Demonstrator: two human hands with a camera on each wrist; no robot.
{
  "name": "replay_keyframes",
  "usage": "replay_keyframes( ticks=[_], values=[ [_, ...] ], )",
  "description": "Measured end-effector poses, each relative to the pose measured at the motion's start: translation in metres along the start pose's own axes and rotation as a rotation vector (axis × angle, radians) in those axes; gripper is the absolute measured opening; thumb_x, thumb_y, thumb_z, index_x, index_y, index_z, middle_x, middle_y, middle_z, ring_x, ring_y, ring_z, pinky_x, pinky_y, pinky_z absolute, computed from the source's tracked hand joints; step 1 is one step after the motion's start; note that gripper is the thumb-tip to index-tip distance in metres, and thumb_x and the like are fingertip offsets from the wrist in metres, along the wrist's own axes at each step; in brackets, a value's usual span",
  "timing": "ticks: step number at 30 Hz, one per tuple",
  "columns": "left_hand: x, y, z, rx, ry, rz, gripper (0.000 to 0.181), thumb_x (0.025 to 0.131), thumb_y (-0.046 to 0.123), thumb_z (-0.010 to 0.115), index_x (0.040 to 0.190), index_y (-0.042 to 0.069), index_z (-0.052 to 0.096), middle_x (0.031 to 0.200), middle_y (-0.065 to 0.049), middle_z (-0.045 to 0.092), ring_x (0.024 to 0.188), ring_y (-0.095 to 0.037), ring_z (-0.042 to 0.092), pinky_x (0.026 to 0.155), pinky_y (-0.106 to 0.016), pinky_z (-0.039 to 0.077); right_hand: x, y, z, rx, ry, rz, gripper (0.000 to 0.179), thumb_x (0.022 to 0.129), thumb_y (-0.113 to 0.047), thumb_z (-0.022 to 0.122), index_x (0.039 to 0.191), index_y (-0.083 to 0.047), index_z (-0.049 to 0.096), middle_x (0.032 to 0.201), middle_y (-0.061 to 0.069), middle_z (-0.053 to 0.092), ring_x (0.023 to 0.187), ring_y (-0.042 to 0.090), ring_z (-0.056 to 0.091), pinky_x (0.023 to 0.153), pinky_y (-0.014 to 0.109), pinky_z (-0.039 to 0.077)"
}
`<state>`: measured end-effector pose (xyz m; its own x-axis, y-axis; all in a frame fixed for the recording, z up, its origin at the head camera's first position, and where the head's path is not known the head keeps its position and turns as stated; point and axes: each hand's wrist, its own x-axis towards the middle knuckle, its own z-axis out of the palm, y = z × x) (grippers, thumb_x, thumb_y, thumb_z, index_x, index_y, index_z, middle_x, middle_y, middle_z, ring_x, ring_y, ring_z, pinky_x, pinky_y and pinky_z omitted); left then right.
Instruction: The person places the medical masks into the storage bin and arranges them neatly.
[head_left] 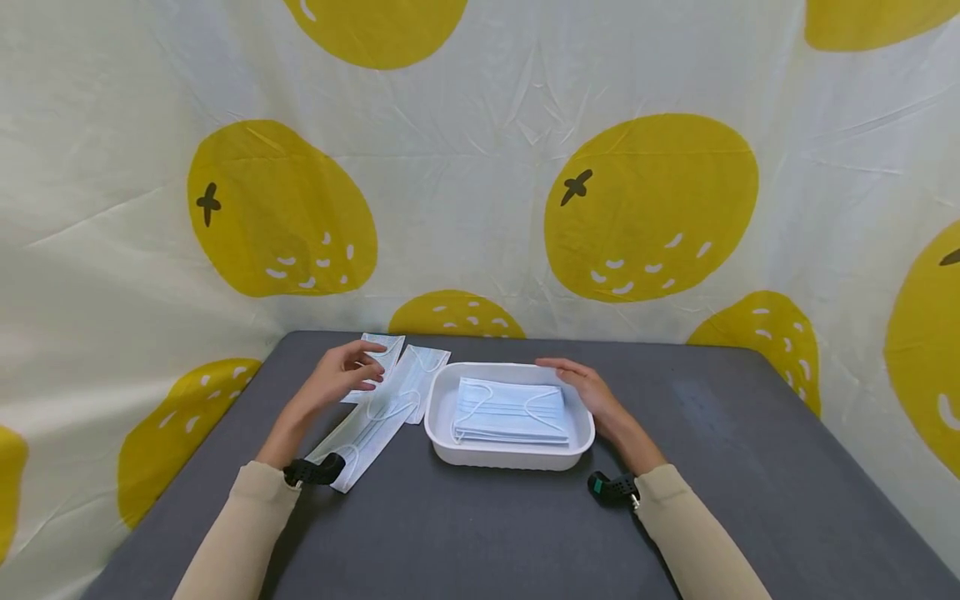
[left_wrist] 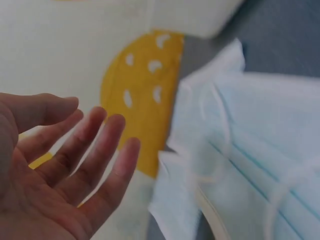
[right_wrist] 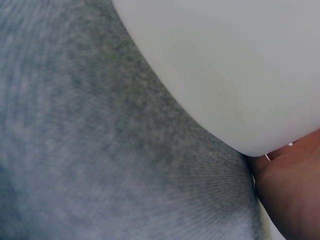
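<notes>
My left hand (head_left: 347, 375) hovers over several loose blue face masks (head_left: 375, 433) on the left of the table, its fingers loosely bent and holding nothing. In the left wrist view the fingers (left_wrist: 107, 185) are spread beside the blurred masks (left_wrist: 255, 145), whose white ear loops show. My right hand (head_left: 588, 392) rests against the right end of a white plastic tub (head_left: 510, 457), fingers extended along its back right rim. Inside the tub lies a flat stack of blue masks (head_left: 510, 412). The right wrist view shows part of the hand (right_wrist: 295, 190) against the tub's outer wall (right_wrist: 235, 85).
A dark grey cloth covers the table (head_left: 480, 533). Behind and beside it hangs a pale curtain (head_left: 465, 208) printed with yellow fruit shapes. The loose masks overlap one another just left of the tub, reaching toward the table's back edge.
</notes>
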<state>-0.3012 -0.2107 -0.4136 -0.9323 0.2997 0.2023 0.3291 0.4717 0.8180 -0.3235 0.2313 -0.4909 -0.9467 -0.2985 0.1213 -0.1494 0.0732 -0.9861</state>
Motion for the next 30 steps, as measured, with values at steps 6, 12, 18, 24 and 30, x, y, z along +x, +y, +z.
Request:
replay_keyframes(
  ticks=[6, 12, 18, 24, 30],
  values=[
    [-0.006, -0.024, -0.006, 0.06, 0.012, -0.104, 0.04, 0.101, 0.011, 0.065, 0.136, -0.007, 0.058, 0.115, -0.032, 0.069, 0.098, -0.037, 0.073, 0.078, -0.033, 0.065, 0.002, 0.0, 0.001, 0.008, 0.001, 0.001, 0.04, 0.11, -0.017, 0.045, 0.146, -0.003, 0.057, 0.16, 0.014, 0.047, 0.121, 0.0, 0.059, 0.102, 0.022, 0.047],
    [-0.007, -0.039, -0.009, 0.153, 0.025, -0.147, 0.04, 0.099, 0.013, 0.066, 0.135, -0.006, 0.061, 0.113, -0.026, 0.07, 0.095, -0.029, 0.069, 0.077, -0.037, 0.065, 0.003, 0.001, 0.003, 0.023, 0.001, 0.017, 0.041, 0.11, -0.019, 0.046, 0.146, -0.003, 0.057, 0.159, 0.013, 0.048, 0.119, 0.004, 0.062, 0.102, 0.025, 0.05],
    [-0.007, -0.049, -0.012, 0.222, 0.007, -0.197, 0.042, 0.1, 0.018, 0.067, 0.135, -0.002, 0.061, 0.116, -0.022, 0.071, 0.095, -0.025, 0.067, 0.08, -0.035, 0.063, 0.002, 0.003, 0.001, 0.0, 0.021, 0.021, 0.04, 0.11, -0.019, 0.046, 0.146, -0.005, 0.058, 0.159, 0.012, 0.049, 0.123, 0.004, 0.059, 0.103, 0.024, 0.047],
    [-0.008, -0.051, -0.015, 0.256, 0.002, -0.209, 0.043, 0.098, 0.02, 0.069, 0.135, -0.002, 0.061, 0.119, -0.022, 0.071, 0.1, -0.026, 0.069, 0.084, -0.041, 0.063, 0.001, 0.003, -0.001, -0.023, 0.023, 0.034, 0.04, 0.111, -0.019, 0.045, 0.147, -0.006, 0.058, 0.159, 0.012, 0.049, 0.126, 0.006, 0.057, 0.107, 0.028, 0.046],
    [-0.011, -0.049, -0.021, 0.246, -0.04, -0.245, 0.046, 0.096, 0.017, 0.071, 0.136, -0.003, 0.06, 0.117, -0.023, 0.07, 0.097, -0.025, 0.069, 0.08, -0.037, 0.063, 0.001, 0.002, 0.0, -0.015, 0.015, 0.037, 0.041, 0.111, -0.021, 0.045, 0.147, -0.007, 0.057, 0.16, 0.012, 0.047, 0.127, 0.006, 0.056, 0.11, 0.032, 0.045]
  ],
)
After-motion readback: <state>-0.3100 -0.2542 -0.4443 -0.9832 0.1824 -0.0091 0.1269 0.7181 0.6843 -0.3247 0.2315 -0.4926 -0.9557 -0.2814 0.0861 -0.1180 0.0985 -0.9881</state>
